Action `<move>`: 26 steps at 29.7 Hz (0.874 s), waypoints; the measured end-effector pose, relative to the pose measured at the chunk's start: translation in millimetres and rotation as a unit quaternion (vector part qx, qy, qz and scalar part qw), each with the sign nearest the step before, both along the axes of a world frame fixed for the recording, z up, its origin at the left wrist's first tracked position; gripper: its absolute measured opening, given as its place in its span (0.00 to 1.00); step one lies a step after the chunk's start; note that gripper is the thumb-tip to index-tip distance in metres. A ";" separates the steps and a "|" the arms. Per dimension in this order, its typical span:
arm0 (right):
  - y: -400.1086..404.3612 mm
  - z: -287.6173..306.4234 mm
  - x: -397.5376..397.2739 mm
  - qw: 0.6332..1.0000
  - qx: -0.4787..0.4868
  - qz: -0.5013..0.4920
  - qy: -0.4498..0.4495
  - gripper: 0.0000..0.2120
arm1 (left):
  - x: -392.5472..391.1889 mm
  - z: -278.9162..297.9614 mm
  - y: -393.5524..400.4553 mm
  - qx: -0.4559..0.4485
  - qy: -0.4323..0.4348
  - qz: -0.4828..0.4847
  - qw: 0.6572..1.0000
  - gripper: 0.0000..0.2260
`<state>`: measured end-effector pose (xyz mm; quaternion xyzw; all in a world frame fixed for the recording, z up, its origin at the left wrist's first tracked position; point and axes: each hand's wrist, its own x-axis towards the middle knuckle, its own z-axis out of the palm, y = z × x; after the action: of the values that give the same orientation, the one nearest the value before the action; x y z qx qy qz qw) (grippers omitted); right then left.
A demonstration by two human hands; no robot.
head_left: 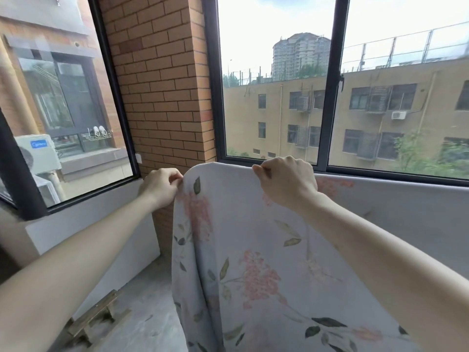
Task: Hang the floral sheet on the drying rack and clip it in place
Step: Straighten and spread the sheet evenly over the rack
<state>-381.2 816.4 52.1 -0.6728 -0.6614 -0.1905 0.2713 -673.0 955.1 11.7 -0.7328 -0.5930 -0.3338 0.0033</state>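
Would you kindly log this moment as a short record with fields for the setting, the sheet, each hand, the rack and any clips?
setting: balcony corner with windows and a brick pillar
sheet: floral, draped over a top edge, hanging down towards the camera
left hand: pinching the sheet's top left edge
right hand: pinching the top edge further right
rack: hidden under the sheet, cannot confirm
clips: none visible
floor: wooden piece at lower left
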 end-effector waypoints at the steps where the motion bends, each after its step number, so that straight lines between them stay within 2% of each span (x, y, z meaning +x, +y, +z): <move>1: -0.4 1.1 -0.3 1.000 -0.009 -0.003 0.010 0.24 | 2.4 3.0 0.3 0.006 0.020 0.007 1.000 0.07; 7: 1.9 5.2 0.7 0.999 -0.028 0.000 0.025 0.27 | 20.6 44.9 14.3 0.079 0.010 0.014 0.997 0.08; 9: 2.0 9.4 0.2 0.999 -0.033 -0.002 0.023 0.27 | 33.7 53.2 18.8 0.076 -0.009 0.010 0.997 0.08; 11: 2.8 11.6 2.0 0.999 -0.040 -0.011 0.018 0.27 | 38.9 52.4 27.7 -0.014 -0.034 -0.018 0.999 0.07; 12: 2.2 11.6 3.6 0.999 -0.046 -0.016 0.014 0.28 | 35.9 48.8 31.9 -0.087 -0.058 -0.050 0.993 0.07; 14: 0.7 10.9 7.5 0.998 -0.053 -0.023 0.009 0.28 | 24.5 41.4 35.7 -0.211 -0.127 -0.113 0.963 0.07; 15: -0.3 9.9 9.0 0.998 -0.053 -0.027 0.002 0.28 | 18.5 37.1 35.8 -0.235 -0.153 -0.132 0.951 0.06; 18: -0.6 2.0 5.4 0.999 -0.041 -0.020 -0.020 0.26 | 4.2 11.5 35.0 -0.198 -0.222 -0.118 0.947 0.07; 21: -0.1 -2.8 -0.4 0.999 -0.019 -0.012 -0.028 0.24 | -2.7 -23.1 17.9 -0.106 -0.293 -0.082 0.947 0.02; 23: 0.5 -6.5 -3.3 1.000 0.000 -0.019 -0.025 0.23 | -10.8 -53.8 -0.9 -0.096 -0.288 -0.078 0.950 0.09; 26: 4.4 -13.1 -12.1 1.000 0.020 -0.012 -0.020 0.17 | -23.6 -100.6 -10.7 -0.165 -0.197 -0.092 0.962 0.14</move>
<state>-393.2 820.8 39.0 -0.6714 -0.6546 -0.2205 0.2685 -696.6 944.3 -89.0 -0.6940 -0.5590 -0.3679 -0.2656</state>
